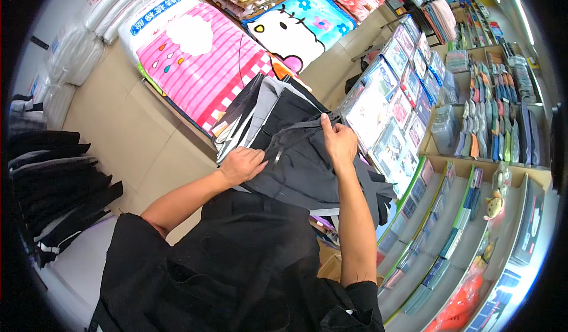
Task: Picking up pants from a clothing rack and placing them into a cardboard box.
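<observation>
A pair of dark grey trousers lies over a pile of folded garments in front of me. My left hand grips its waistband at one end, and my right hand pinches the other end, thumb on top. Between the hands the waistband is stretched, with a small pale tag near my left hand. Beyond it lie folded black trousers and a grey garment, with white and striped cloth edges at the pile's left side. The lower part of the trousers spreads towards my body and right forearm.
Pink patterned blanket and blue cartoon blanket lie beyond the pile. Packaged goods on a slanted display and shelves of small packs stand right. Dark clothes hang left; plastic-wrapped bundles sit at upper left.
</observation>
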Demonstrator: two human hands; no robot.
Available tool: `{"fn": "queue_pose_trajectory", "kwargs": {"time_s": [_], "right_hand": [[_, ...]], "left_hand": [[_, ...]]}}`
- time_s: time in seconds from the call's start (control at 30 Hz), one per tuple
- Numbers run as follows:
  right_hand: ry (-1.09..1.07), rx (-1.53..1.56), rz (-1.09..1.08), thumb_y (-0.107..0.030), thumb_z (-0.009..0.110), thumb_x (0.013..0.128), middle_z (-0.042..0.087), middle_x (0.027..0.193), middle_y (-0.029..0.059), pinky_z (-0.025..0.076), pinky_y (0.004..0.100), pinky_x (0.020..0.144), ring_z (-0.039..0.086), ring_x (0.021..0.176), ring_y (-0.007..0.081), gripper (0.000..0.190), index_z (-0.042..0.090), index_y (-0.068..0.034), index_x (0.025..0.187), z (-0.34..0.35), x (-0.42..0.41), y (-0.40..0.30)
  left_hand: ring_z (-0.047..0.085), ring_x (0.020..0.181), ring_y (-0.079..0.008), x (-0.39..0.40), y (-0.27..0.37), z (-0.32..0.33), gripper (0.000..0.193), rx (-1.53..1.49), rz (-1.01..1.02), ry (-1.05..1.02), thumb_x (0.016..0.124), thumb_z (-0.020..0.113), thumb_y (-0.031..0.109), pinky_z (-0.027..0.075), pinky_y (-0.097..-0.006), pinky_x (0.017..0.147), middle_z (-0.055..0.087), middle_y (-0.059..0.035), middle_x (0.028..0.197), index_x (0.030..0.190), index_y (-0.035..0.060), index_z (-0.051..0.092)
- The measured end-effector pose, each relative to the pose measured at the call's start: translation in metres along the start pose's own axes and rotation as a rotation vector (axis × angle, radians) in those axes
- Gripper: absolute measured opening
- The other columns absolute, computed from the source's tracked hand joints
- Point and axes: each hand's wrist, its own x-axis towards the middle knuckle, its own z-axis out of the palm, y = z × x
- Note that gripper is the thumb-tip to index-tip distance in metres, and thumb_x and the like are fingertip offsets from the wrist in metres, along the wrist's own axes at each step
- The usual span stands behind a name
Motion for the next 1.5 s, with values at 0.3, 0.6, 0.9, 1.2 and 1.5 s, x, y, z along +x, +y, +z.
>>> {"fn": "queue_pose_trajectory", "kwargs": {"time_s": [0.3, 0.6, 0.9, 1.2, 1.5], "right_hand": [[-0.062, -0.079, 0.078, -0.065, 0.062, 0.088, 0.070, 0.082, 0.0293, 0.051, 0.0528, 0.077, 0.069, 0.083, 0.0452, 0.071, 0.069, 0.003, 0.071, 0.003, 0.003, 0.005], [-0.029, 0.141, -0.070, -0.052, 0.060, 0.094, 0.061, 0.069, 0.0307, 0.048, 0.0524, 0.069, 0.063, 0.069, 0.0465, 0.066, 0.060, 0.008, 0.066, 0.017, -0.004, 0.023], [0.020, 0.250, 0.008, -0.053, 0.066, 0.091, 0.055, 0.060, 0.0242, 0.046, 0.0482, 0.064, 0.055, 0.057, 0.0347, 0.067, 0.055, 0.007, 0.063, 0.008, -0.025, 0.017], [0.003, 0.250, 0.009, -0.055, 0.067, 0.091, 0.053, 0.056, 0.0203, 0.045, 0.0455, 0.061, 0.051, 0.054, 0.0282, 0.068, 0.055, 0.006, 0.063, 0.007, -0.028, 0.027], [-0.025, 0.275, 0.024, -0.055, 0.066, 0.092, 0.054, 0.055, 0.0166, 0.044, 0.0442, 0.060, 0.051, 0.055, 0.0244, 0.068, 0.056, 0.005, 0.062, 0.007, -0.031, 0.030]], "left_hand": [[0.070, 0.081, -0.0226, -0.001, 0.002, 0.003, 0.030, 0.013, 0.015, 0.029, 0.084, 0.079, 0.021, 0.051, -0.0347, 0.073, 0.072, -0.0092, 0.092, 0.104, 0.0018, 0.068], [0.069, 0.085, -0.0275, -0.002, 0.004, -0.001, 0.035, -0.068, -0.064, -0.036, 0.083, 0.080, 0.024, 0.052, -0.0381, 0.074, 0.072, -0.0109, 0.095, 0.108, 0.0036, 0.067], [0.067, 0.086, -0.0330, -0.022, -0.018, -0.028, 0.048, -0.066, -0.230, -0.271, 0.083, 0.078, 0.048, 0.053, -0.0441, 0.074, 0.067, -0.0138, 0.093, 0.103, 0.0058, 0.067], [0.067, 0.076, -0.0377, -0.026, -0.030, -0.040, 0.055, -0.016, -0.186, -0.531, 0.087, 0.068, 0.058, 0.053, -0.0479, 0.068, 0.065, -0.0159, 0.073, 0.074, 0.0045, 0.066], [0.070, 0.074, -0.0390, -0.009, -0.038, -0.040, 0.063, 0.041, -0.157, -0.847, 0.088, 0.061, 0.065, 0.054, -0.0483, 0.067, 0.068, -0.0198, 0.071, 0.078, 0.0037, 0.073]]}}
